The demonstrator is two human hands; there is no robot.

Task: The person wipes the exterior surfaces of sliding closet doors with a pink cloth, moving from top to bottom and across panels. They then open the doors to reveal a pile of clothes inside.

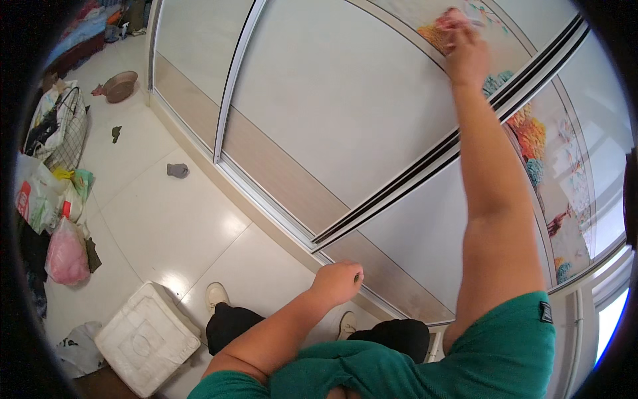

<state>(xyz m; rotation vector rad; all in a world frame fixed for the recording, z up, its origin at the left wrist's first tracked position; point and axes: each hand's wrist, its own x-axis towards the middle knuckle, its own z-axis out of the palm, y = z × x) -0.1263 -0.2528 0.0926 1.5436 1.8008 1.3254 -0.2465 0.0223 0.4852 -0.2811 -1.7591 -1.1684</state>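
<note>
My right hand point(467, 57) is raised to the upper part of a sliding wardrobe door point(339, 95). Its fingers press a reddish-pink cloth point(452, 19), blurred, against a decorative strip printed with coloured trees. My left hand point(338, 283) is curled into a fist low in front of my body, near the base of the doors. A small dark greenish spot shows within its curled fingers; whether it is an object, I cannot tell. Between the overlapping doors runs a dark-and-silver frame edge point(398, 192).
A white square stool point(147, 339) stands at lower left. Plastic bags point(68, 252) and a checked bag point(70, 127) line the left side. On the tiled floor lie a grey sock-like item point(177, 170), a dark scrap point(116, 133) and a brown basin point(121, 87).
</note>
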